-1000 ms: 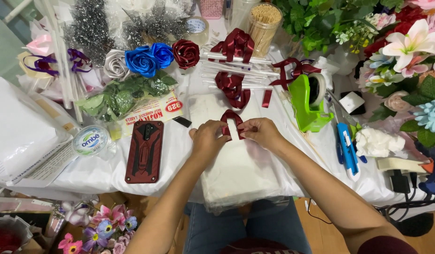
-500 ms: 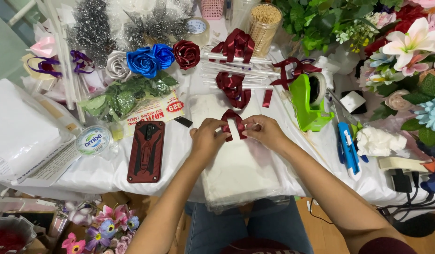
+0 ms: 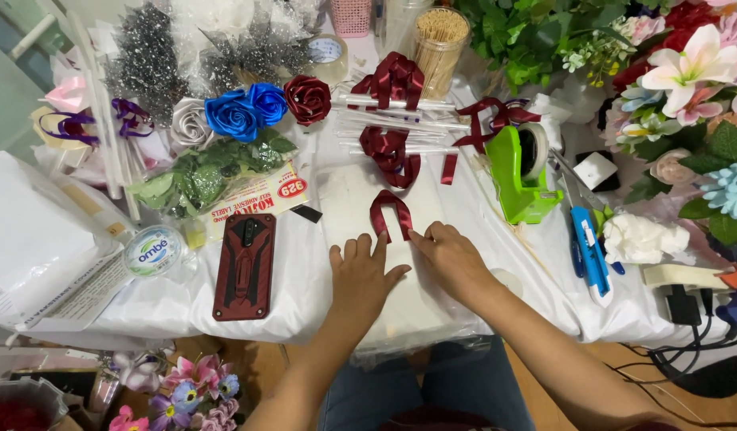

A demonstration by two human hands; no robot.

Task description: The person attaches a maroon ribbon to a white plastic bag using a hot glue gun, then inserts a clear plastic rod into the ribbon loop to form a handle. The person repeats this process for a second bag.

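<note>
Head view: dark-red ribbon loop (image 3: 390,212), arch-shaped.

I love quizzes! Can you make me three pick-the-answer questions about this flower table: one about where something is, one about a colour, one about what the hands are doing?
1. Where is the red phone case?
A. beside the left hand
B. on the tape dispenser
C. on the floor

2. What colour is the tape dispenser?
A. pink
B. green
C. black

3. How are the hands?
A. clenched
B. holding scissors
C. flat on the white paper

Answers: 1 A, it lies left of that hand. 2 B, bright green. 3 C, left and right hand press flat by the dark red ribbon loop.
</note>
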